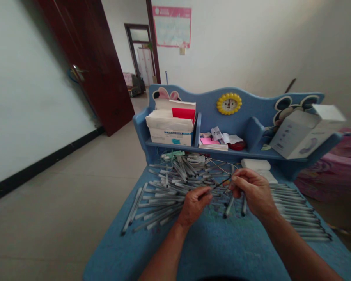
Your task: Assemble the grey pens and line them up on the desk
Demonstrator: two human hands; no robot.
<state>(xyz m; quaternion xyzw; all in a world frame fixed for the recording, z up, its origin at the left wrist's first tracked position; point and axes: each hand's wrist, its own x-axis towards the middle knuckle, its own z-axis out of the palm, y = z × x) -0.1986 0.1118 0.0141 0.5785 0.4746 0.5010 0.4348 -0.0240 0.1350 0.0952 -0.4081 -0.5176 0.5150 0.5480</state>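
Over the blue desk, a thin dark stick that looks like a pen refill (222, 182) slants between my two hands. My left hand (195, 203) pinches its lower left end. The upper right end meets the fingertips of my right hand (253, 191), which are pressed together. Just below the right fingers lie a grey pen (229, 207) with a dark end and another pen (243, 207). A wide loose heap of similar grey, see-through pens (163, 199) spreads beside and behind my left hand. To the right of my right wrist, more pens (302, 216) lie side by side in a row.
The blue desk (222, 249) has a raised shelf behind, bearing a cardboard box (171, 130), papers (213, 146) and a tilted white box (298, 132). A yellow clock (229, 104) is on its back panel. White rolls (256, 164) and cables lie below. A dark red door (87, 62) stands left.
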